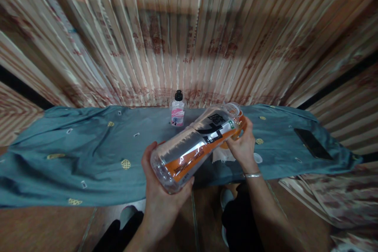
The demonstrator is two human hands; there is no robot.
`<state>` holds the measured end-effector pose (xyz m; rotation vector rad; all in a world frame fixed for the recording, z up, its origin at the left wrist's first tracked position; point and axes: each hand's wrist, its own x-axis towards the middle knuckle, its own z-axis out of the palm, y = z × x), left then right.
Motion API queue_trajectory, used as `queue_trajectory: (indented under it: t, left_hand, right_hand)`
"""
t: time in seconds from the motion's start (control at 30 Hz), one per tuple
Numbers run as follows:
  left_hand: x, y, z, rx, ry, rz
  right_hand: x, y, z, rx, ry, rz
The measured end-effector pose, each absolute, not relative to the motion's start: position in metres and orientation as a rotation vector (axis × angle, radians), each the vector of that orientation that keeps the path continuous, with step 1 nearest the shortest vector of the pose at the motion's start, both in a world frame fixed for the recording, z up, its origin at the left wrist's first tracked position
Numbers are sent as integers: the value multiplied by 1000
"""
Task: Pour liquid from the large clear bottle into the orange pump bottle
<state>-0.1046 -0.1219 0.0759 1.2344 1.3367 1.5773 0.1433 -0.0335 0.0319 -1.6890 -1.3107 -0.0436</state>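
A large clear bottle (193,145) with an orange and black label is held tilted above the cloth, its uncapped mouth toward the upper right. My left hand (163,197) wraps round its base end. Near the bottle's mouth, my right hand (243,143) has its fingers closed round something orange, which touches or overlaps the bottle's neck; its shape is partly hidden. Beneath my right hand lies a pale, ragged-edged piece (223,155). A small white round cap (258,158) rests beside my right wrist.
A small bottle (177,111) with a black top and pink label stands upright at the back middle of the blue-green cloth (97,145). A dark phone (313,143) lies at the right. Behind hangs a striped curtain (177,39); tiled floor is in front.
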Motion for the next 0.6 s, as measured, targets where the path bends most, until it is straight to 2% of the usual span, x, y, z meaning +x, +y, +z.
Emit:
queue_trajectory:
  t: [0.6]
  left_hand:
    - [-104,-123,76,1235,1329,1583]
  right_hand:
    - [142,-34,35,-1708,-1300,-21]
